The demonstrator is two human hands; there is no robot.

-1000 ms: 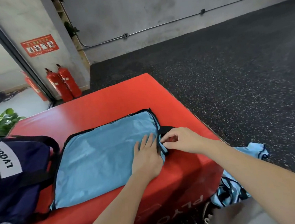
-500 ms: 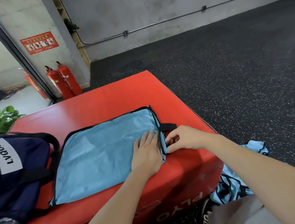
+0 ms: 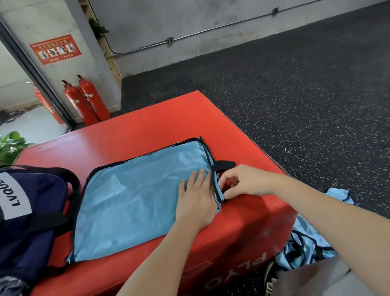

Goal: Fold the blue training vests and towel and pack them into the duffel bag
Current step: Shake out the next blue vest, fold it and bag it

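Left hand [image 3: 197, 200] flat on vest [image 3: 135, 199]

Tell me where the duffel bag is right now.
In the head view the navy duffel bag sits at the far left on the red plyo box, just left of the spread blue vest.

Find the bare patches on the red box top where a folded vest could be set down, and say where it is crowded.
The red box is bare along its far strip, between the blue vest and the far edge, and at the right corner past the vest's black strap. It is crowded on the left, where the duffel bag meets the vest, and near the front right, where the left hand presses and the right hand pinches the hem.
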